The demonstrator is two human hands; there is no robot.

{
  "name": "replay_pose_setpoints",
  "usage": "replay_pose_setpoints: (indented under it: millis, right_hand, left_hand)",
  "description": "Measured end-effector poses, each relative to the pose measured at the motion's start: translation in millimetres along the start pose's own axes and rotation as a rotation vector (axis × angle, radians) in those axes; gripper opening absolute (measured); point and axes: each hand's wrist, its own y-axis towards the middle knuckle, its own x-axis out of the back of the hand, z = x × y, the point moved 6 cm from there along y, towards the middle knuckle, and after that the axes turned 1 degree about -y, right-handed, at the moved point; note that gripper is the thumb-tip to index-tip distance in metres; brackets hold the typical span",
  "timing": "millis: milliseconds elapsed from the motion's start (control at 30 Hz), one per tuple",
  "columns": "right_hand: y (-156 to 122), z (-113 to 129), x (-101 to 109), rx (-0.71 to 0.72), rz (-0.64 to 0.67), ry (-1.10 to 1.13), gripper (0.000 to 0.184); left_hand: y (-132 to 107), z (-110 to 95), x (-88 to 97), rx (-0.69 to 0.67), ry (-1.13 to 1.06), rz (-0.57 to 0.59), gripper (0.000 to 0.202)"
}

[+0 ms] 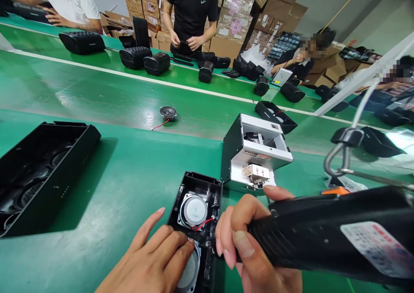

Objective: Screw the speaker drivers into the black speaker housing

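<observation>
A small open black speaker housing [207, 185] lies on the green table in front of me, with a round speaker driver [193, 211] and a red wire inside. My left hand [155, 260] rests flat on its lower part, fingers over a second driver. My right hand [246, 245] grips a black electric screwdriver [323, 237], whose body runs off to the right; its tip sits at the housing's right edge, hidden behind my fingers.
A white and black screw feeder box [255, 153] stands just behind the housing. A large empty black speaker shell [39, 172] lies at the left. A loose driver [168, 112] sits on the conveyor belt. Other people work across the belt among black speakers and cardboard boxes.
</observation>
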Motion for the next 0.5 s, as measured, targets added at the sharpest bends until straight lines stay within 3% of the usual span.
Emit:
replay_pose_setpoints:
  millis: [167, 300, 400, 500]
  right_hand:
    - [0.2, 1.3, 4.5, -0.083, -0.117, 0.017, 0.043]
    - [0.0, 3.0, -0.2, 0.008, -0.015, 0.022, 0.043]
    - [-0.6, -3.1, 3.6, 0.021, -0.006, -0.012, 0.044]
    - [-1.9, -2.4, 2.8, 0.072, 0.019, -0.029, 0.045]
  left_hand:
    - [-3.7, 1.4, -3.9, 0.032, -0.025, 0.026, 0.043]
    - [-2.8, -0.8, -3.1, 0.021, -0.026, 0.025, 0.043]
    - [-3.9, -1.2, -3.5, 0.012, -0.011, 0.003, 0.034]
    - [-9.2, -1.4, -4.6, 0.007, 0.073, -0.063, 0.038]
